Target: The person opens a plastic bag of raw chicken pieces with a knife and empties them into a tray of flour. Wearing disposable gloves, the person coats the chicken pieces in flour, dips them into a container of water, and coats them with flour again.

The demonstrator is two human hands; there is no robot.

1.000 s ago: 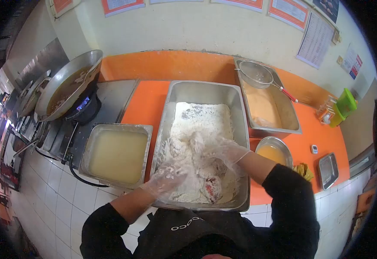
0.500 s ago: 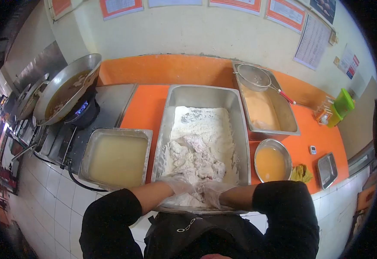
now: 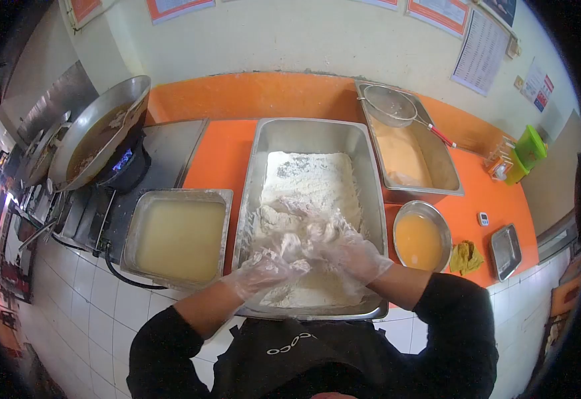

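Note:
Before me a deep steel pan [image 3: 303, 133] holds white flour [image 3: 310, 174] and flour-coated pieces [image 3: 277, 221]. My left hand [image 3: 266, 267], in a clear floured glove, is curled at coated pieces in the pan's lower left part. Facing it, my right hand [image 3: 349, 255], gloved the same way, has its fingers bent at pieces near the pan's middle. The two hands are close together. What their fingers hold is too blurred and floury to make out exactly.
Left are a tray of pale liquid [image 3: 179, 239] and a wok of oil [image 3: 97, 143] over a blue flame. Right are an orange-powder pan [image 3: 403, 156] with a sieve [image 3: 390, 105], a bowl of orange liquid [image 3: 418, 241], a yellow cloth [image 3: 466, 258] and a small tray [image 3: 505, 251].
From low at the pan's near edge, both hands have moved forward and up over the coated pieces. The pieces between them have shifted. The whole view has tilted slightly.

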